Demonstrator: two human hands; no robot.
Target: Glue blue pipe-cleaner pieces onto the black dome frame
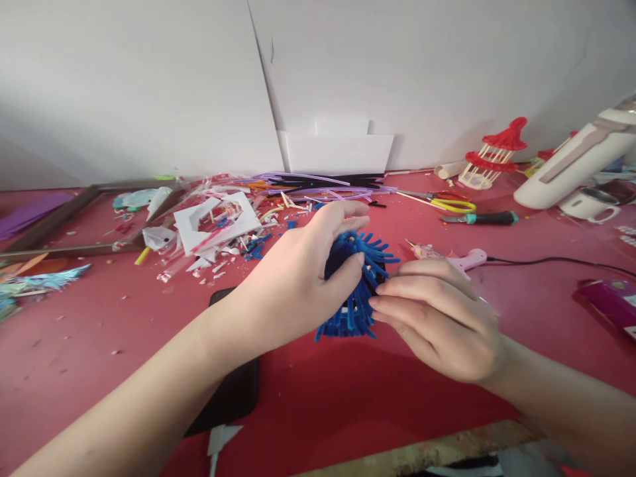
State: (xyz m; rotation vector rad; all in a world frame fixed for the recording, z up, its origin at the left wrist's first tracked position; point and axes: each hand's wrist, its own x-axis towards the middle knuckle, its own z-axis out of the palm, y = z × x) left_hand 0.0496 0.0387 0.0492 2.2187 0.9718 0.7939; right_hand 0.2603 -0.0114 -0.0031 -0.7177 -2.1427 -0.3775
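Observation:
Near the middle of the head view is a blue fringed piece that looks made of fuzzy pipe cleaners, its short strands spreading outward. My left hand curls round its top and left side, thumb in front and fingers behind. From the right, my right hand has its fingertips pinched together at the piece's right edge, touching the strands. The fingers hide part of it, and its inner structure is hard to make out. A pink glue gun lies just beyond my right hand.
Scraps and a cut white foam board lie left, with bundled pipe cleaners behind. Yellow-handled scissors, a cutting tool, a red-roofed model, a white bottle and a mug stand or lie right.

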